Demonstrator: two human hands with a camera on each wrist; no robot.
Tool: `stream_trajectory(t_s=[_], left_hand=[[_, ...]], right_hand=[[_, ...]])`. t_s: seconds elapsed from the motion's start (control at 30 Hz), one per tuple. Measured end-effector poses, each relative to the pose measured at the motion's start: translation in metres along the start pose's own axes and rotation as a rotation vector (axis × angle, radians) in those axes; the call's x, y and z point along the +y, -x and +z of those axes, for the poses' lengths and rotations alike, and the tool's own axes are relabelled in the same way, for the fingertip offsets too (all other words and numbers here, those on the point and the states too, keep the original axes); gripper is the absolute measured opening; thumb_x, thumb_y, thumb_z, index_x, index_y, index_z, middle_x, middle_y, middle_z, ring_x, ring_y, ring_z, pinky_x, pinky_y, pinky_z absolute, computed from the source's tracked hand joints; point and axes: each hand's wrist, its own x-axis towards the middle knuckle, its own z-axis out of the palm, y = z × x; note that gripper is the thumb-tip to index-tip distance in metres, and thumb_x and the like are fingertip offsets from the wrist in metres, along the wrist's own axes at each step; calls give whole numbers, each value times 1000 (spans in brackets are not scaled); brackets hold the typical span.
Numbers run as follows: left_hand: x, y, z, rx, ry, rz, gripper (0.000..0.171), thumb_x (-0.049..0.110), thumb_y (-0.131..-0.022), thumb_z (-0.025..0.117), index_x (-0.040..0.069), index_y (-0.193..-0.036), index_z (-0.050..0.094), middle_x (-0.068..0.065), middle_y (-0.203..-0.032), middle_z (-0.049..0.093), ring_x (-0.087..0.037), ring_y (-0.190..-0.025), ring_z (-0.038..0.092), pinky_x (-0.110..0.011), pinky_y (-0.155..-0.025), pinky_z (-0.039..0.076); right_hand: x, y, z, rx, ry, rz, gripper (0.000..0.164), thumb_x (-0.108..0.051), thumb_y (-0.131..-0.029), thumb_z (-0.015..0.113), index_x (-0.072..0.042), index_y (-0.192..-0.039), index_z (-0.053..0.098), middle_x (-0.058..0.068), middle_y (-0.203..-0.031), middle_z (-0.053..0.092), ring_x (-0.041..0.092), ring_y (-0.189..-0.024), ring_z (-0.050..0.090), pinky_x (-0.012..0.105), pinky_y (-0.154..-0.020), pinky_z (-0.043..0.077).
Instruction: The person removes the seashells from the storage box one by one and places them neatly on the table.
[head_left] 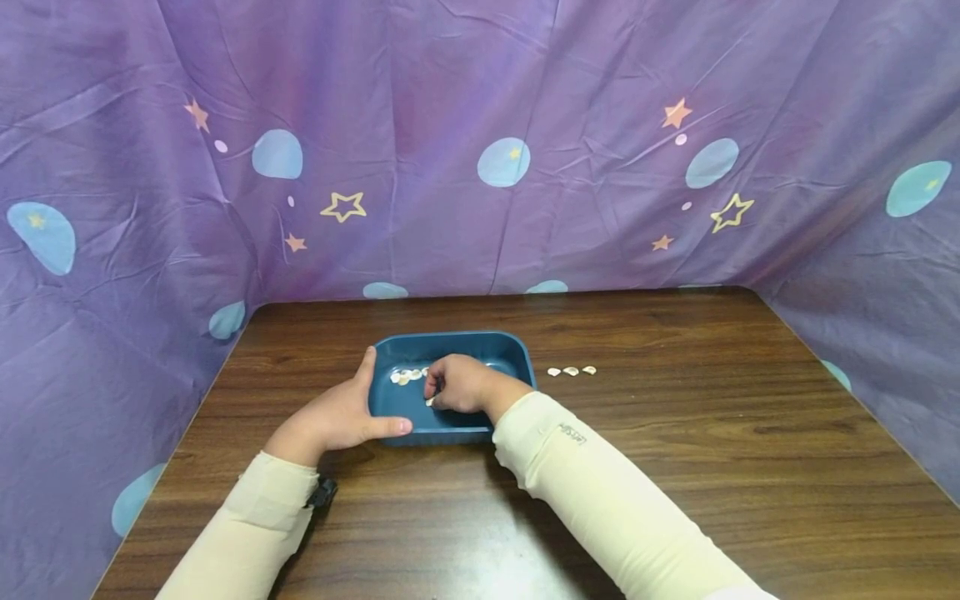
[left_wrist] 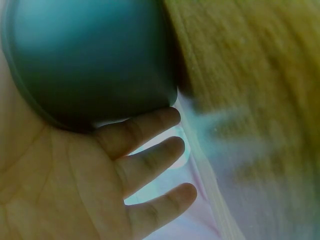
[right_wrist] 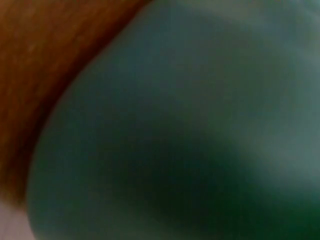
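A blue rectangular tray (head_left: 454, 435) sits on the wooden table. My left hand (head_left: 341, 417) spans its left end, thumb (head_left: 390, 427) along the front side and index finger up by the back left corner. In the left wrist view, the other fingers (left_wrist: 155, 160) stretch out straight beside the tray (left_wrist: 95, 60). My right hand (head_left: 467, 385) reaches inside the tray and pinches a small whitish shell (head_left: 430, 402) between thumb and fingertips, low over the bottom. Several similar shells (head_left: 403, 377) lie clustered behind it, partly hidden by the fingers. The right wrist view is blurred tray wall (right_wrist: 165, 125).
Right of the tray, three more shells (head_left: 571, 371) lie in a row on the table (head_left: 675, 450). A purple curtain (head_left: 427, 100) with stars and blue spots hangs around the back and sides. The right forearm sleeve (head_left: 600, 492) crosses the tray's front right corner.
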Motion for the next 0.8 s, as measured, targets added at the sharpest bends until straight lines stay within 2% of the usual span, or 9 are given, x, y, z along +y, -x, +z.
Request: stream_trajectory(t_s=[0.43,0.63,0.8], left_hand=[[-1,-1,-1,-6,-2,-30,138,68,-87,75,2,-165,-19,-40,-164,26,-52,-146,43,-63,-118,37],[-4,-3,2,3,0,-17,138,68,-88,75,1,-165,-18,-40,-164,25,-51,-147,41,-62,-119,36],[-3,-3,2,-4,0,-22,138,68,-88,74,1,-165,-18,-39,-165,24,-51,-148,40,-63,-119,35]], right_hand=[[-3,1,-1,-1,15,16,11,-12,-89,83,-16,-89,72,-4,-74,62,13,-71,55,28,-69,45],[-2,1,-1,4,49,-7,12,-14,-89,83,-16,-88,71,-5,-73,61,11,-71,55,27,-69,45],[-3,1,-3,44,26,-44,11,-14,-90,82,-15,-89,71,-5,-73,60,10,-70,54,26,-68,45]])
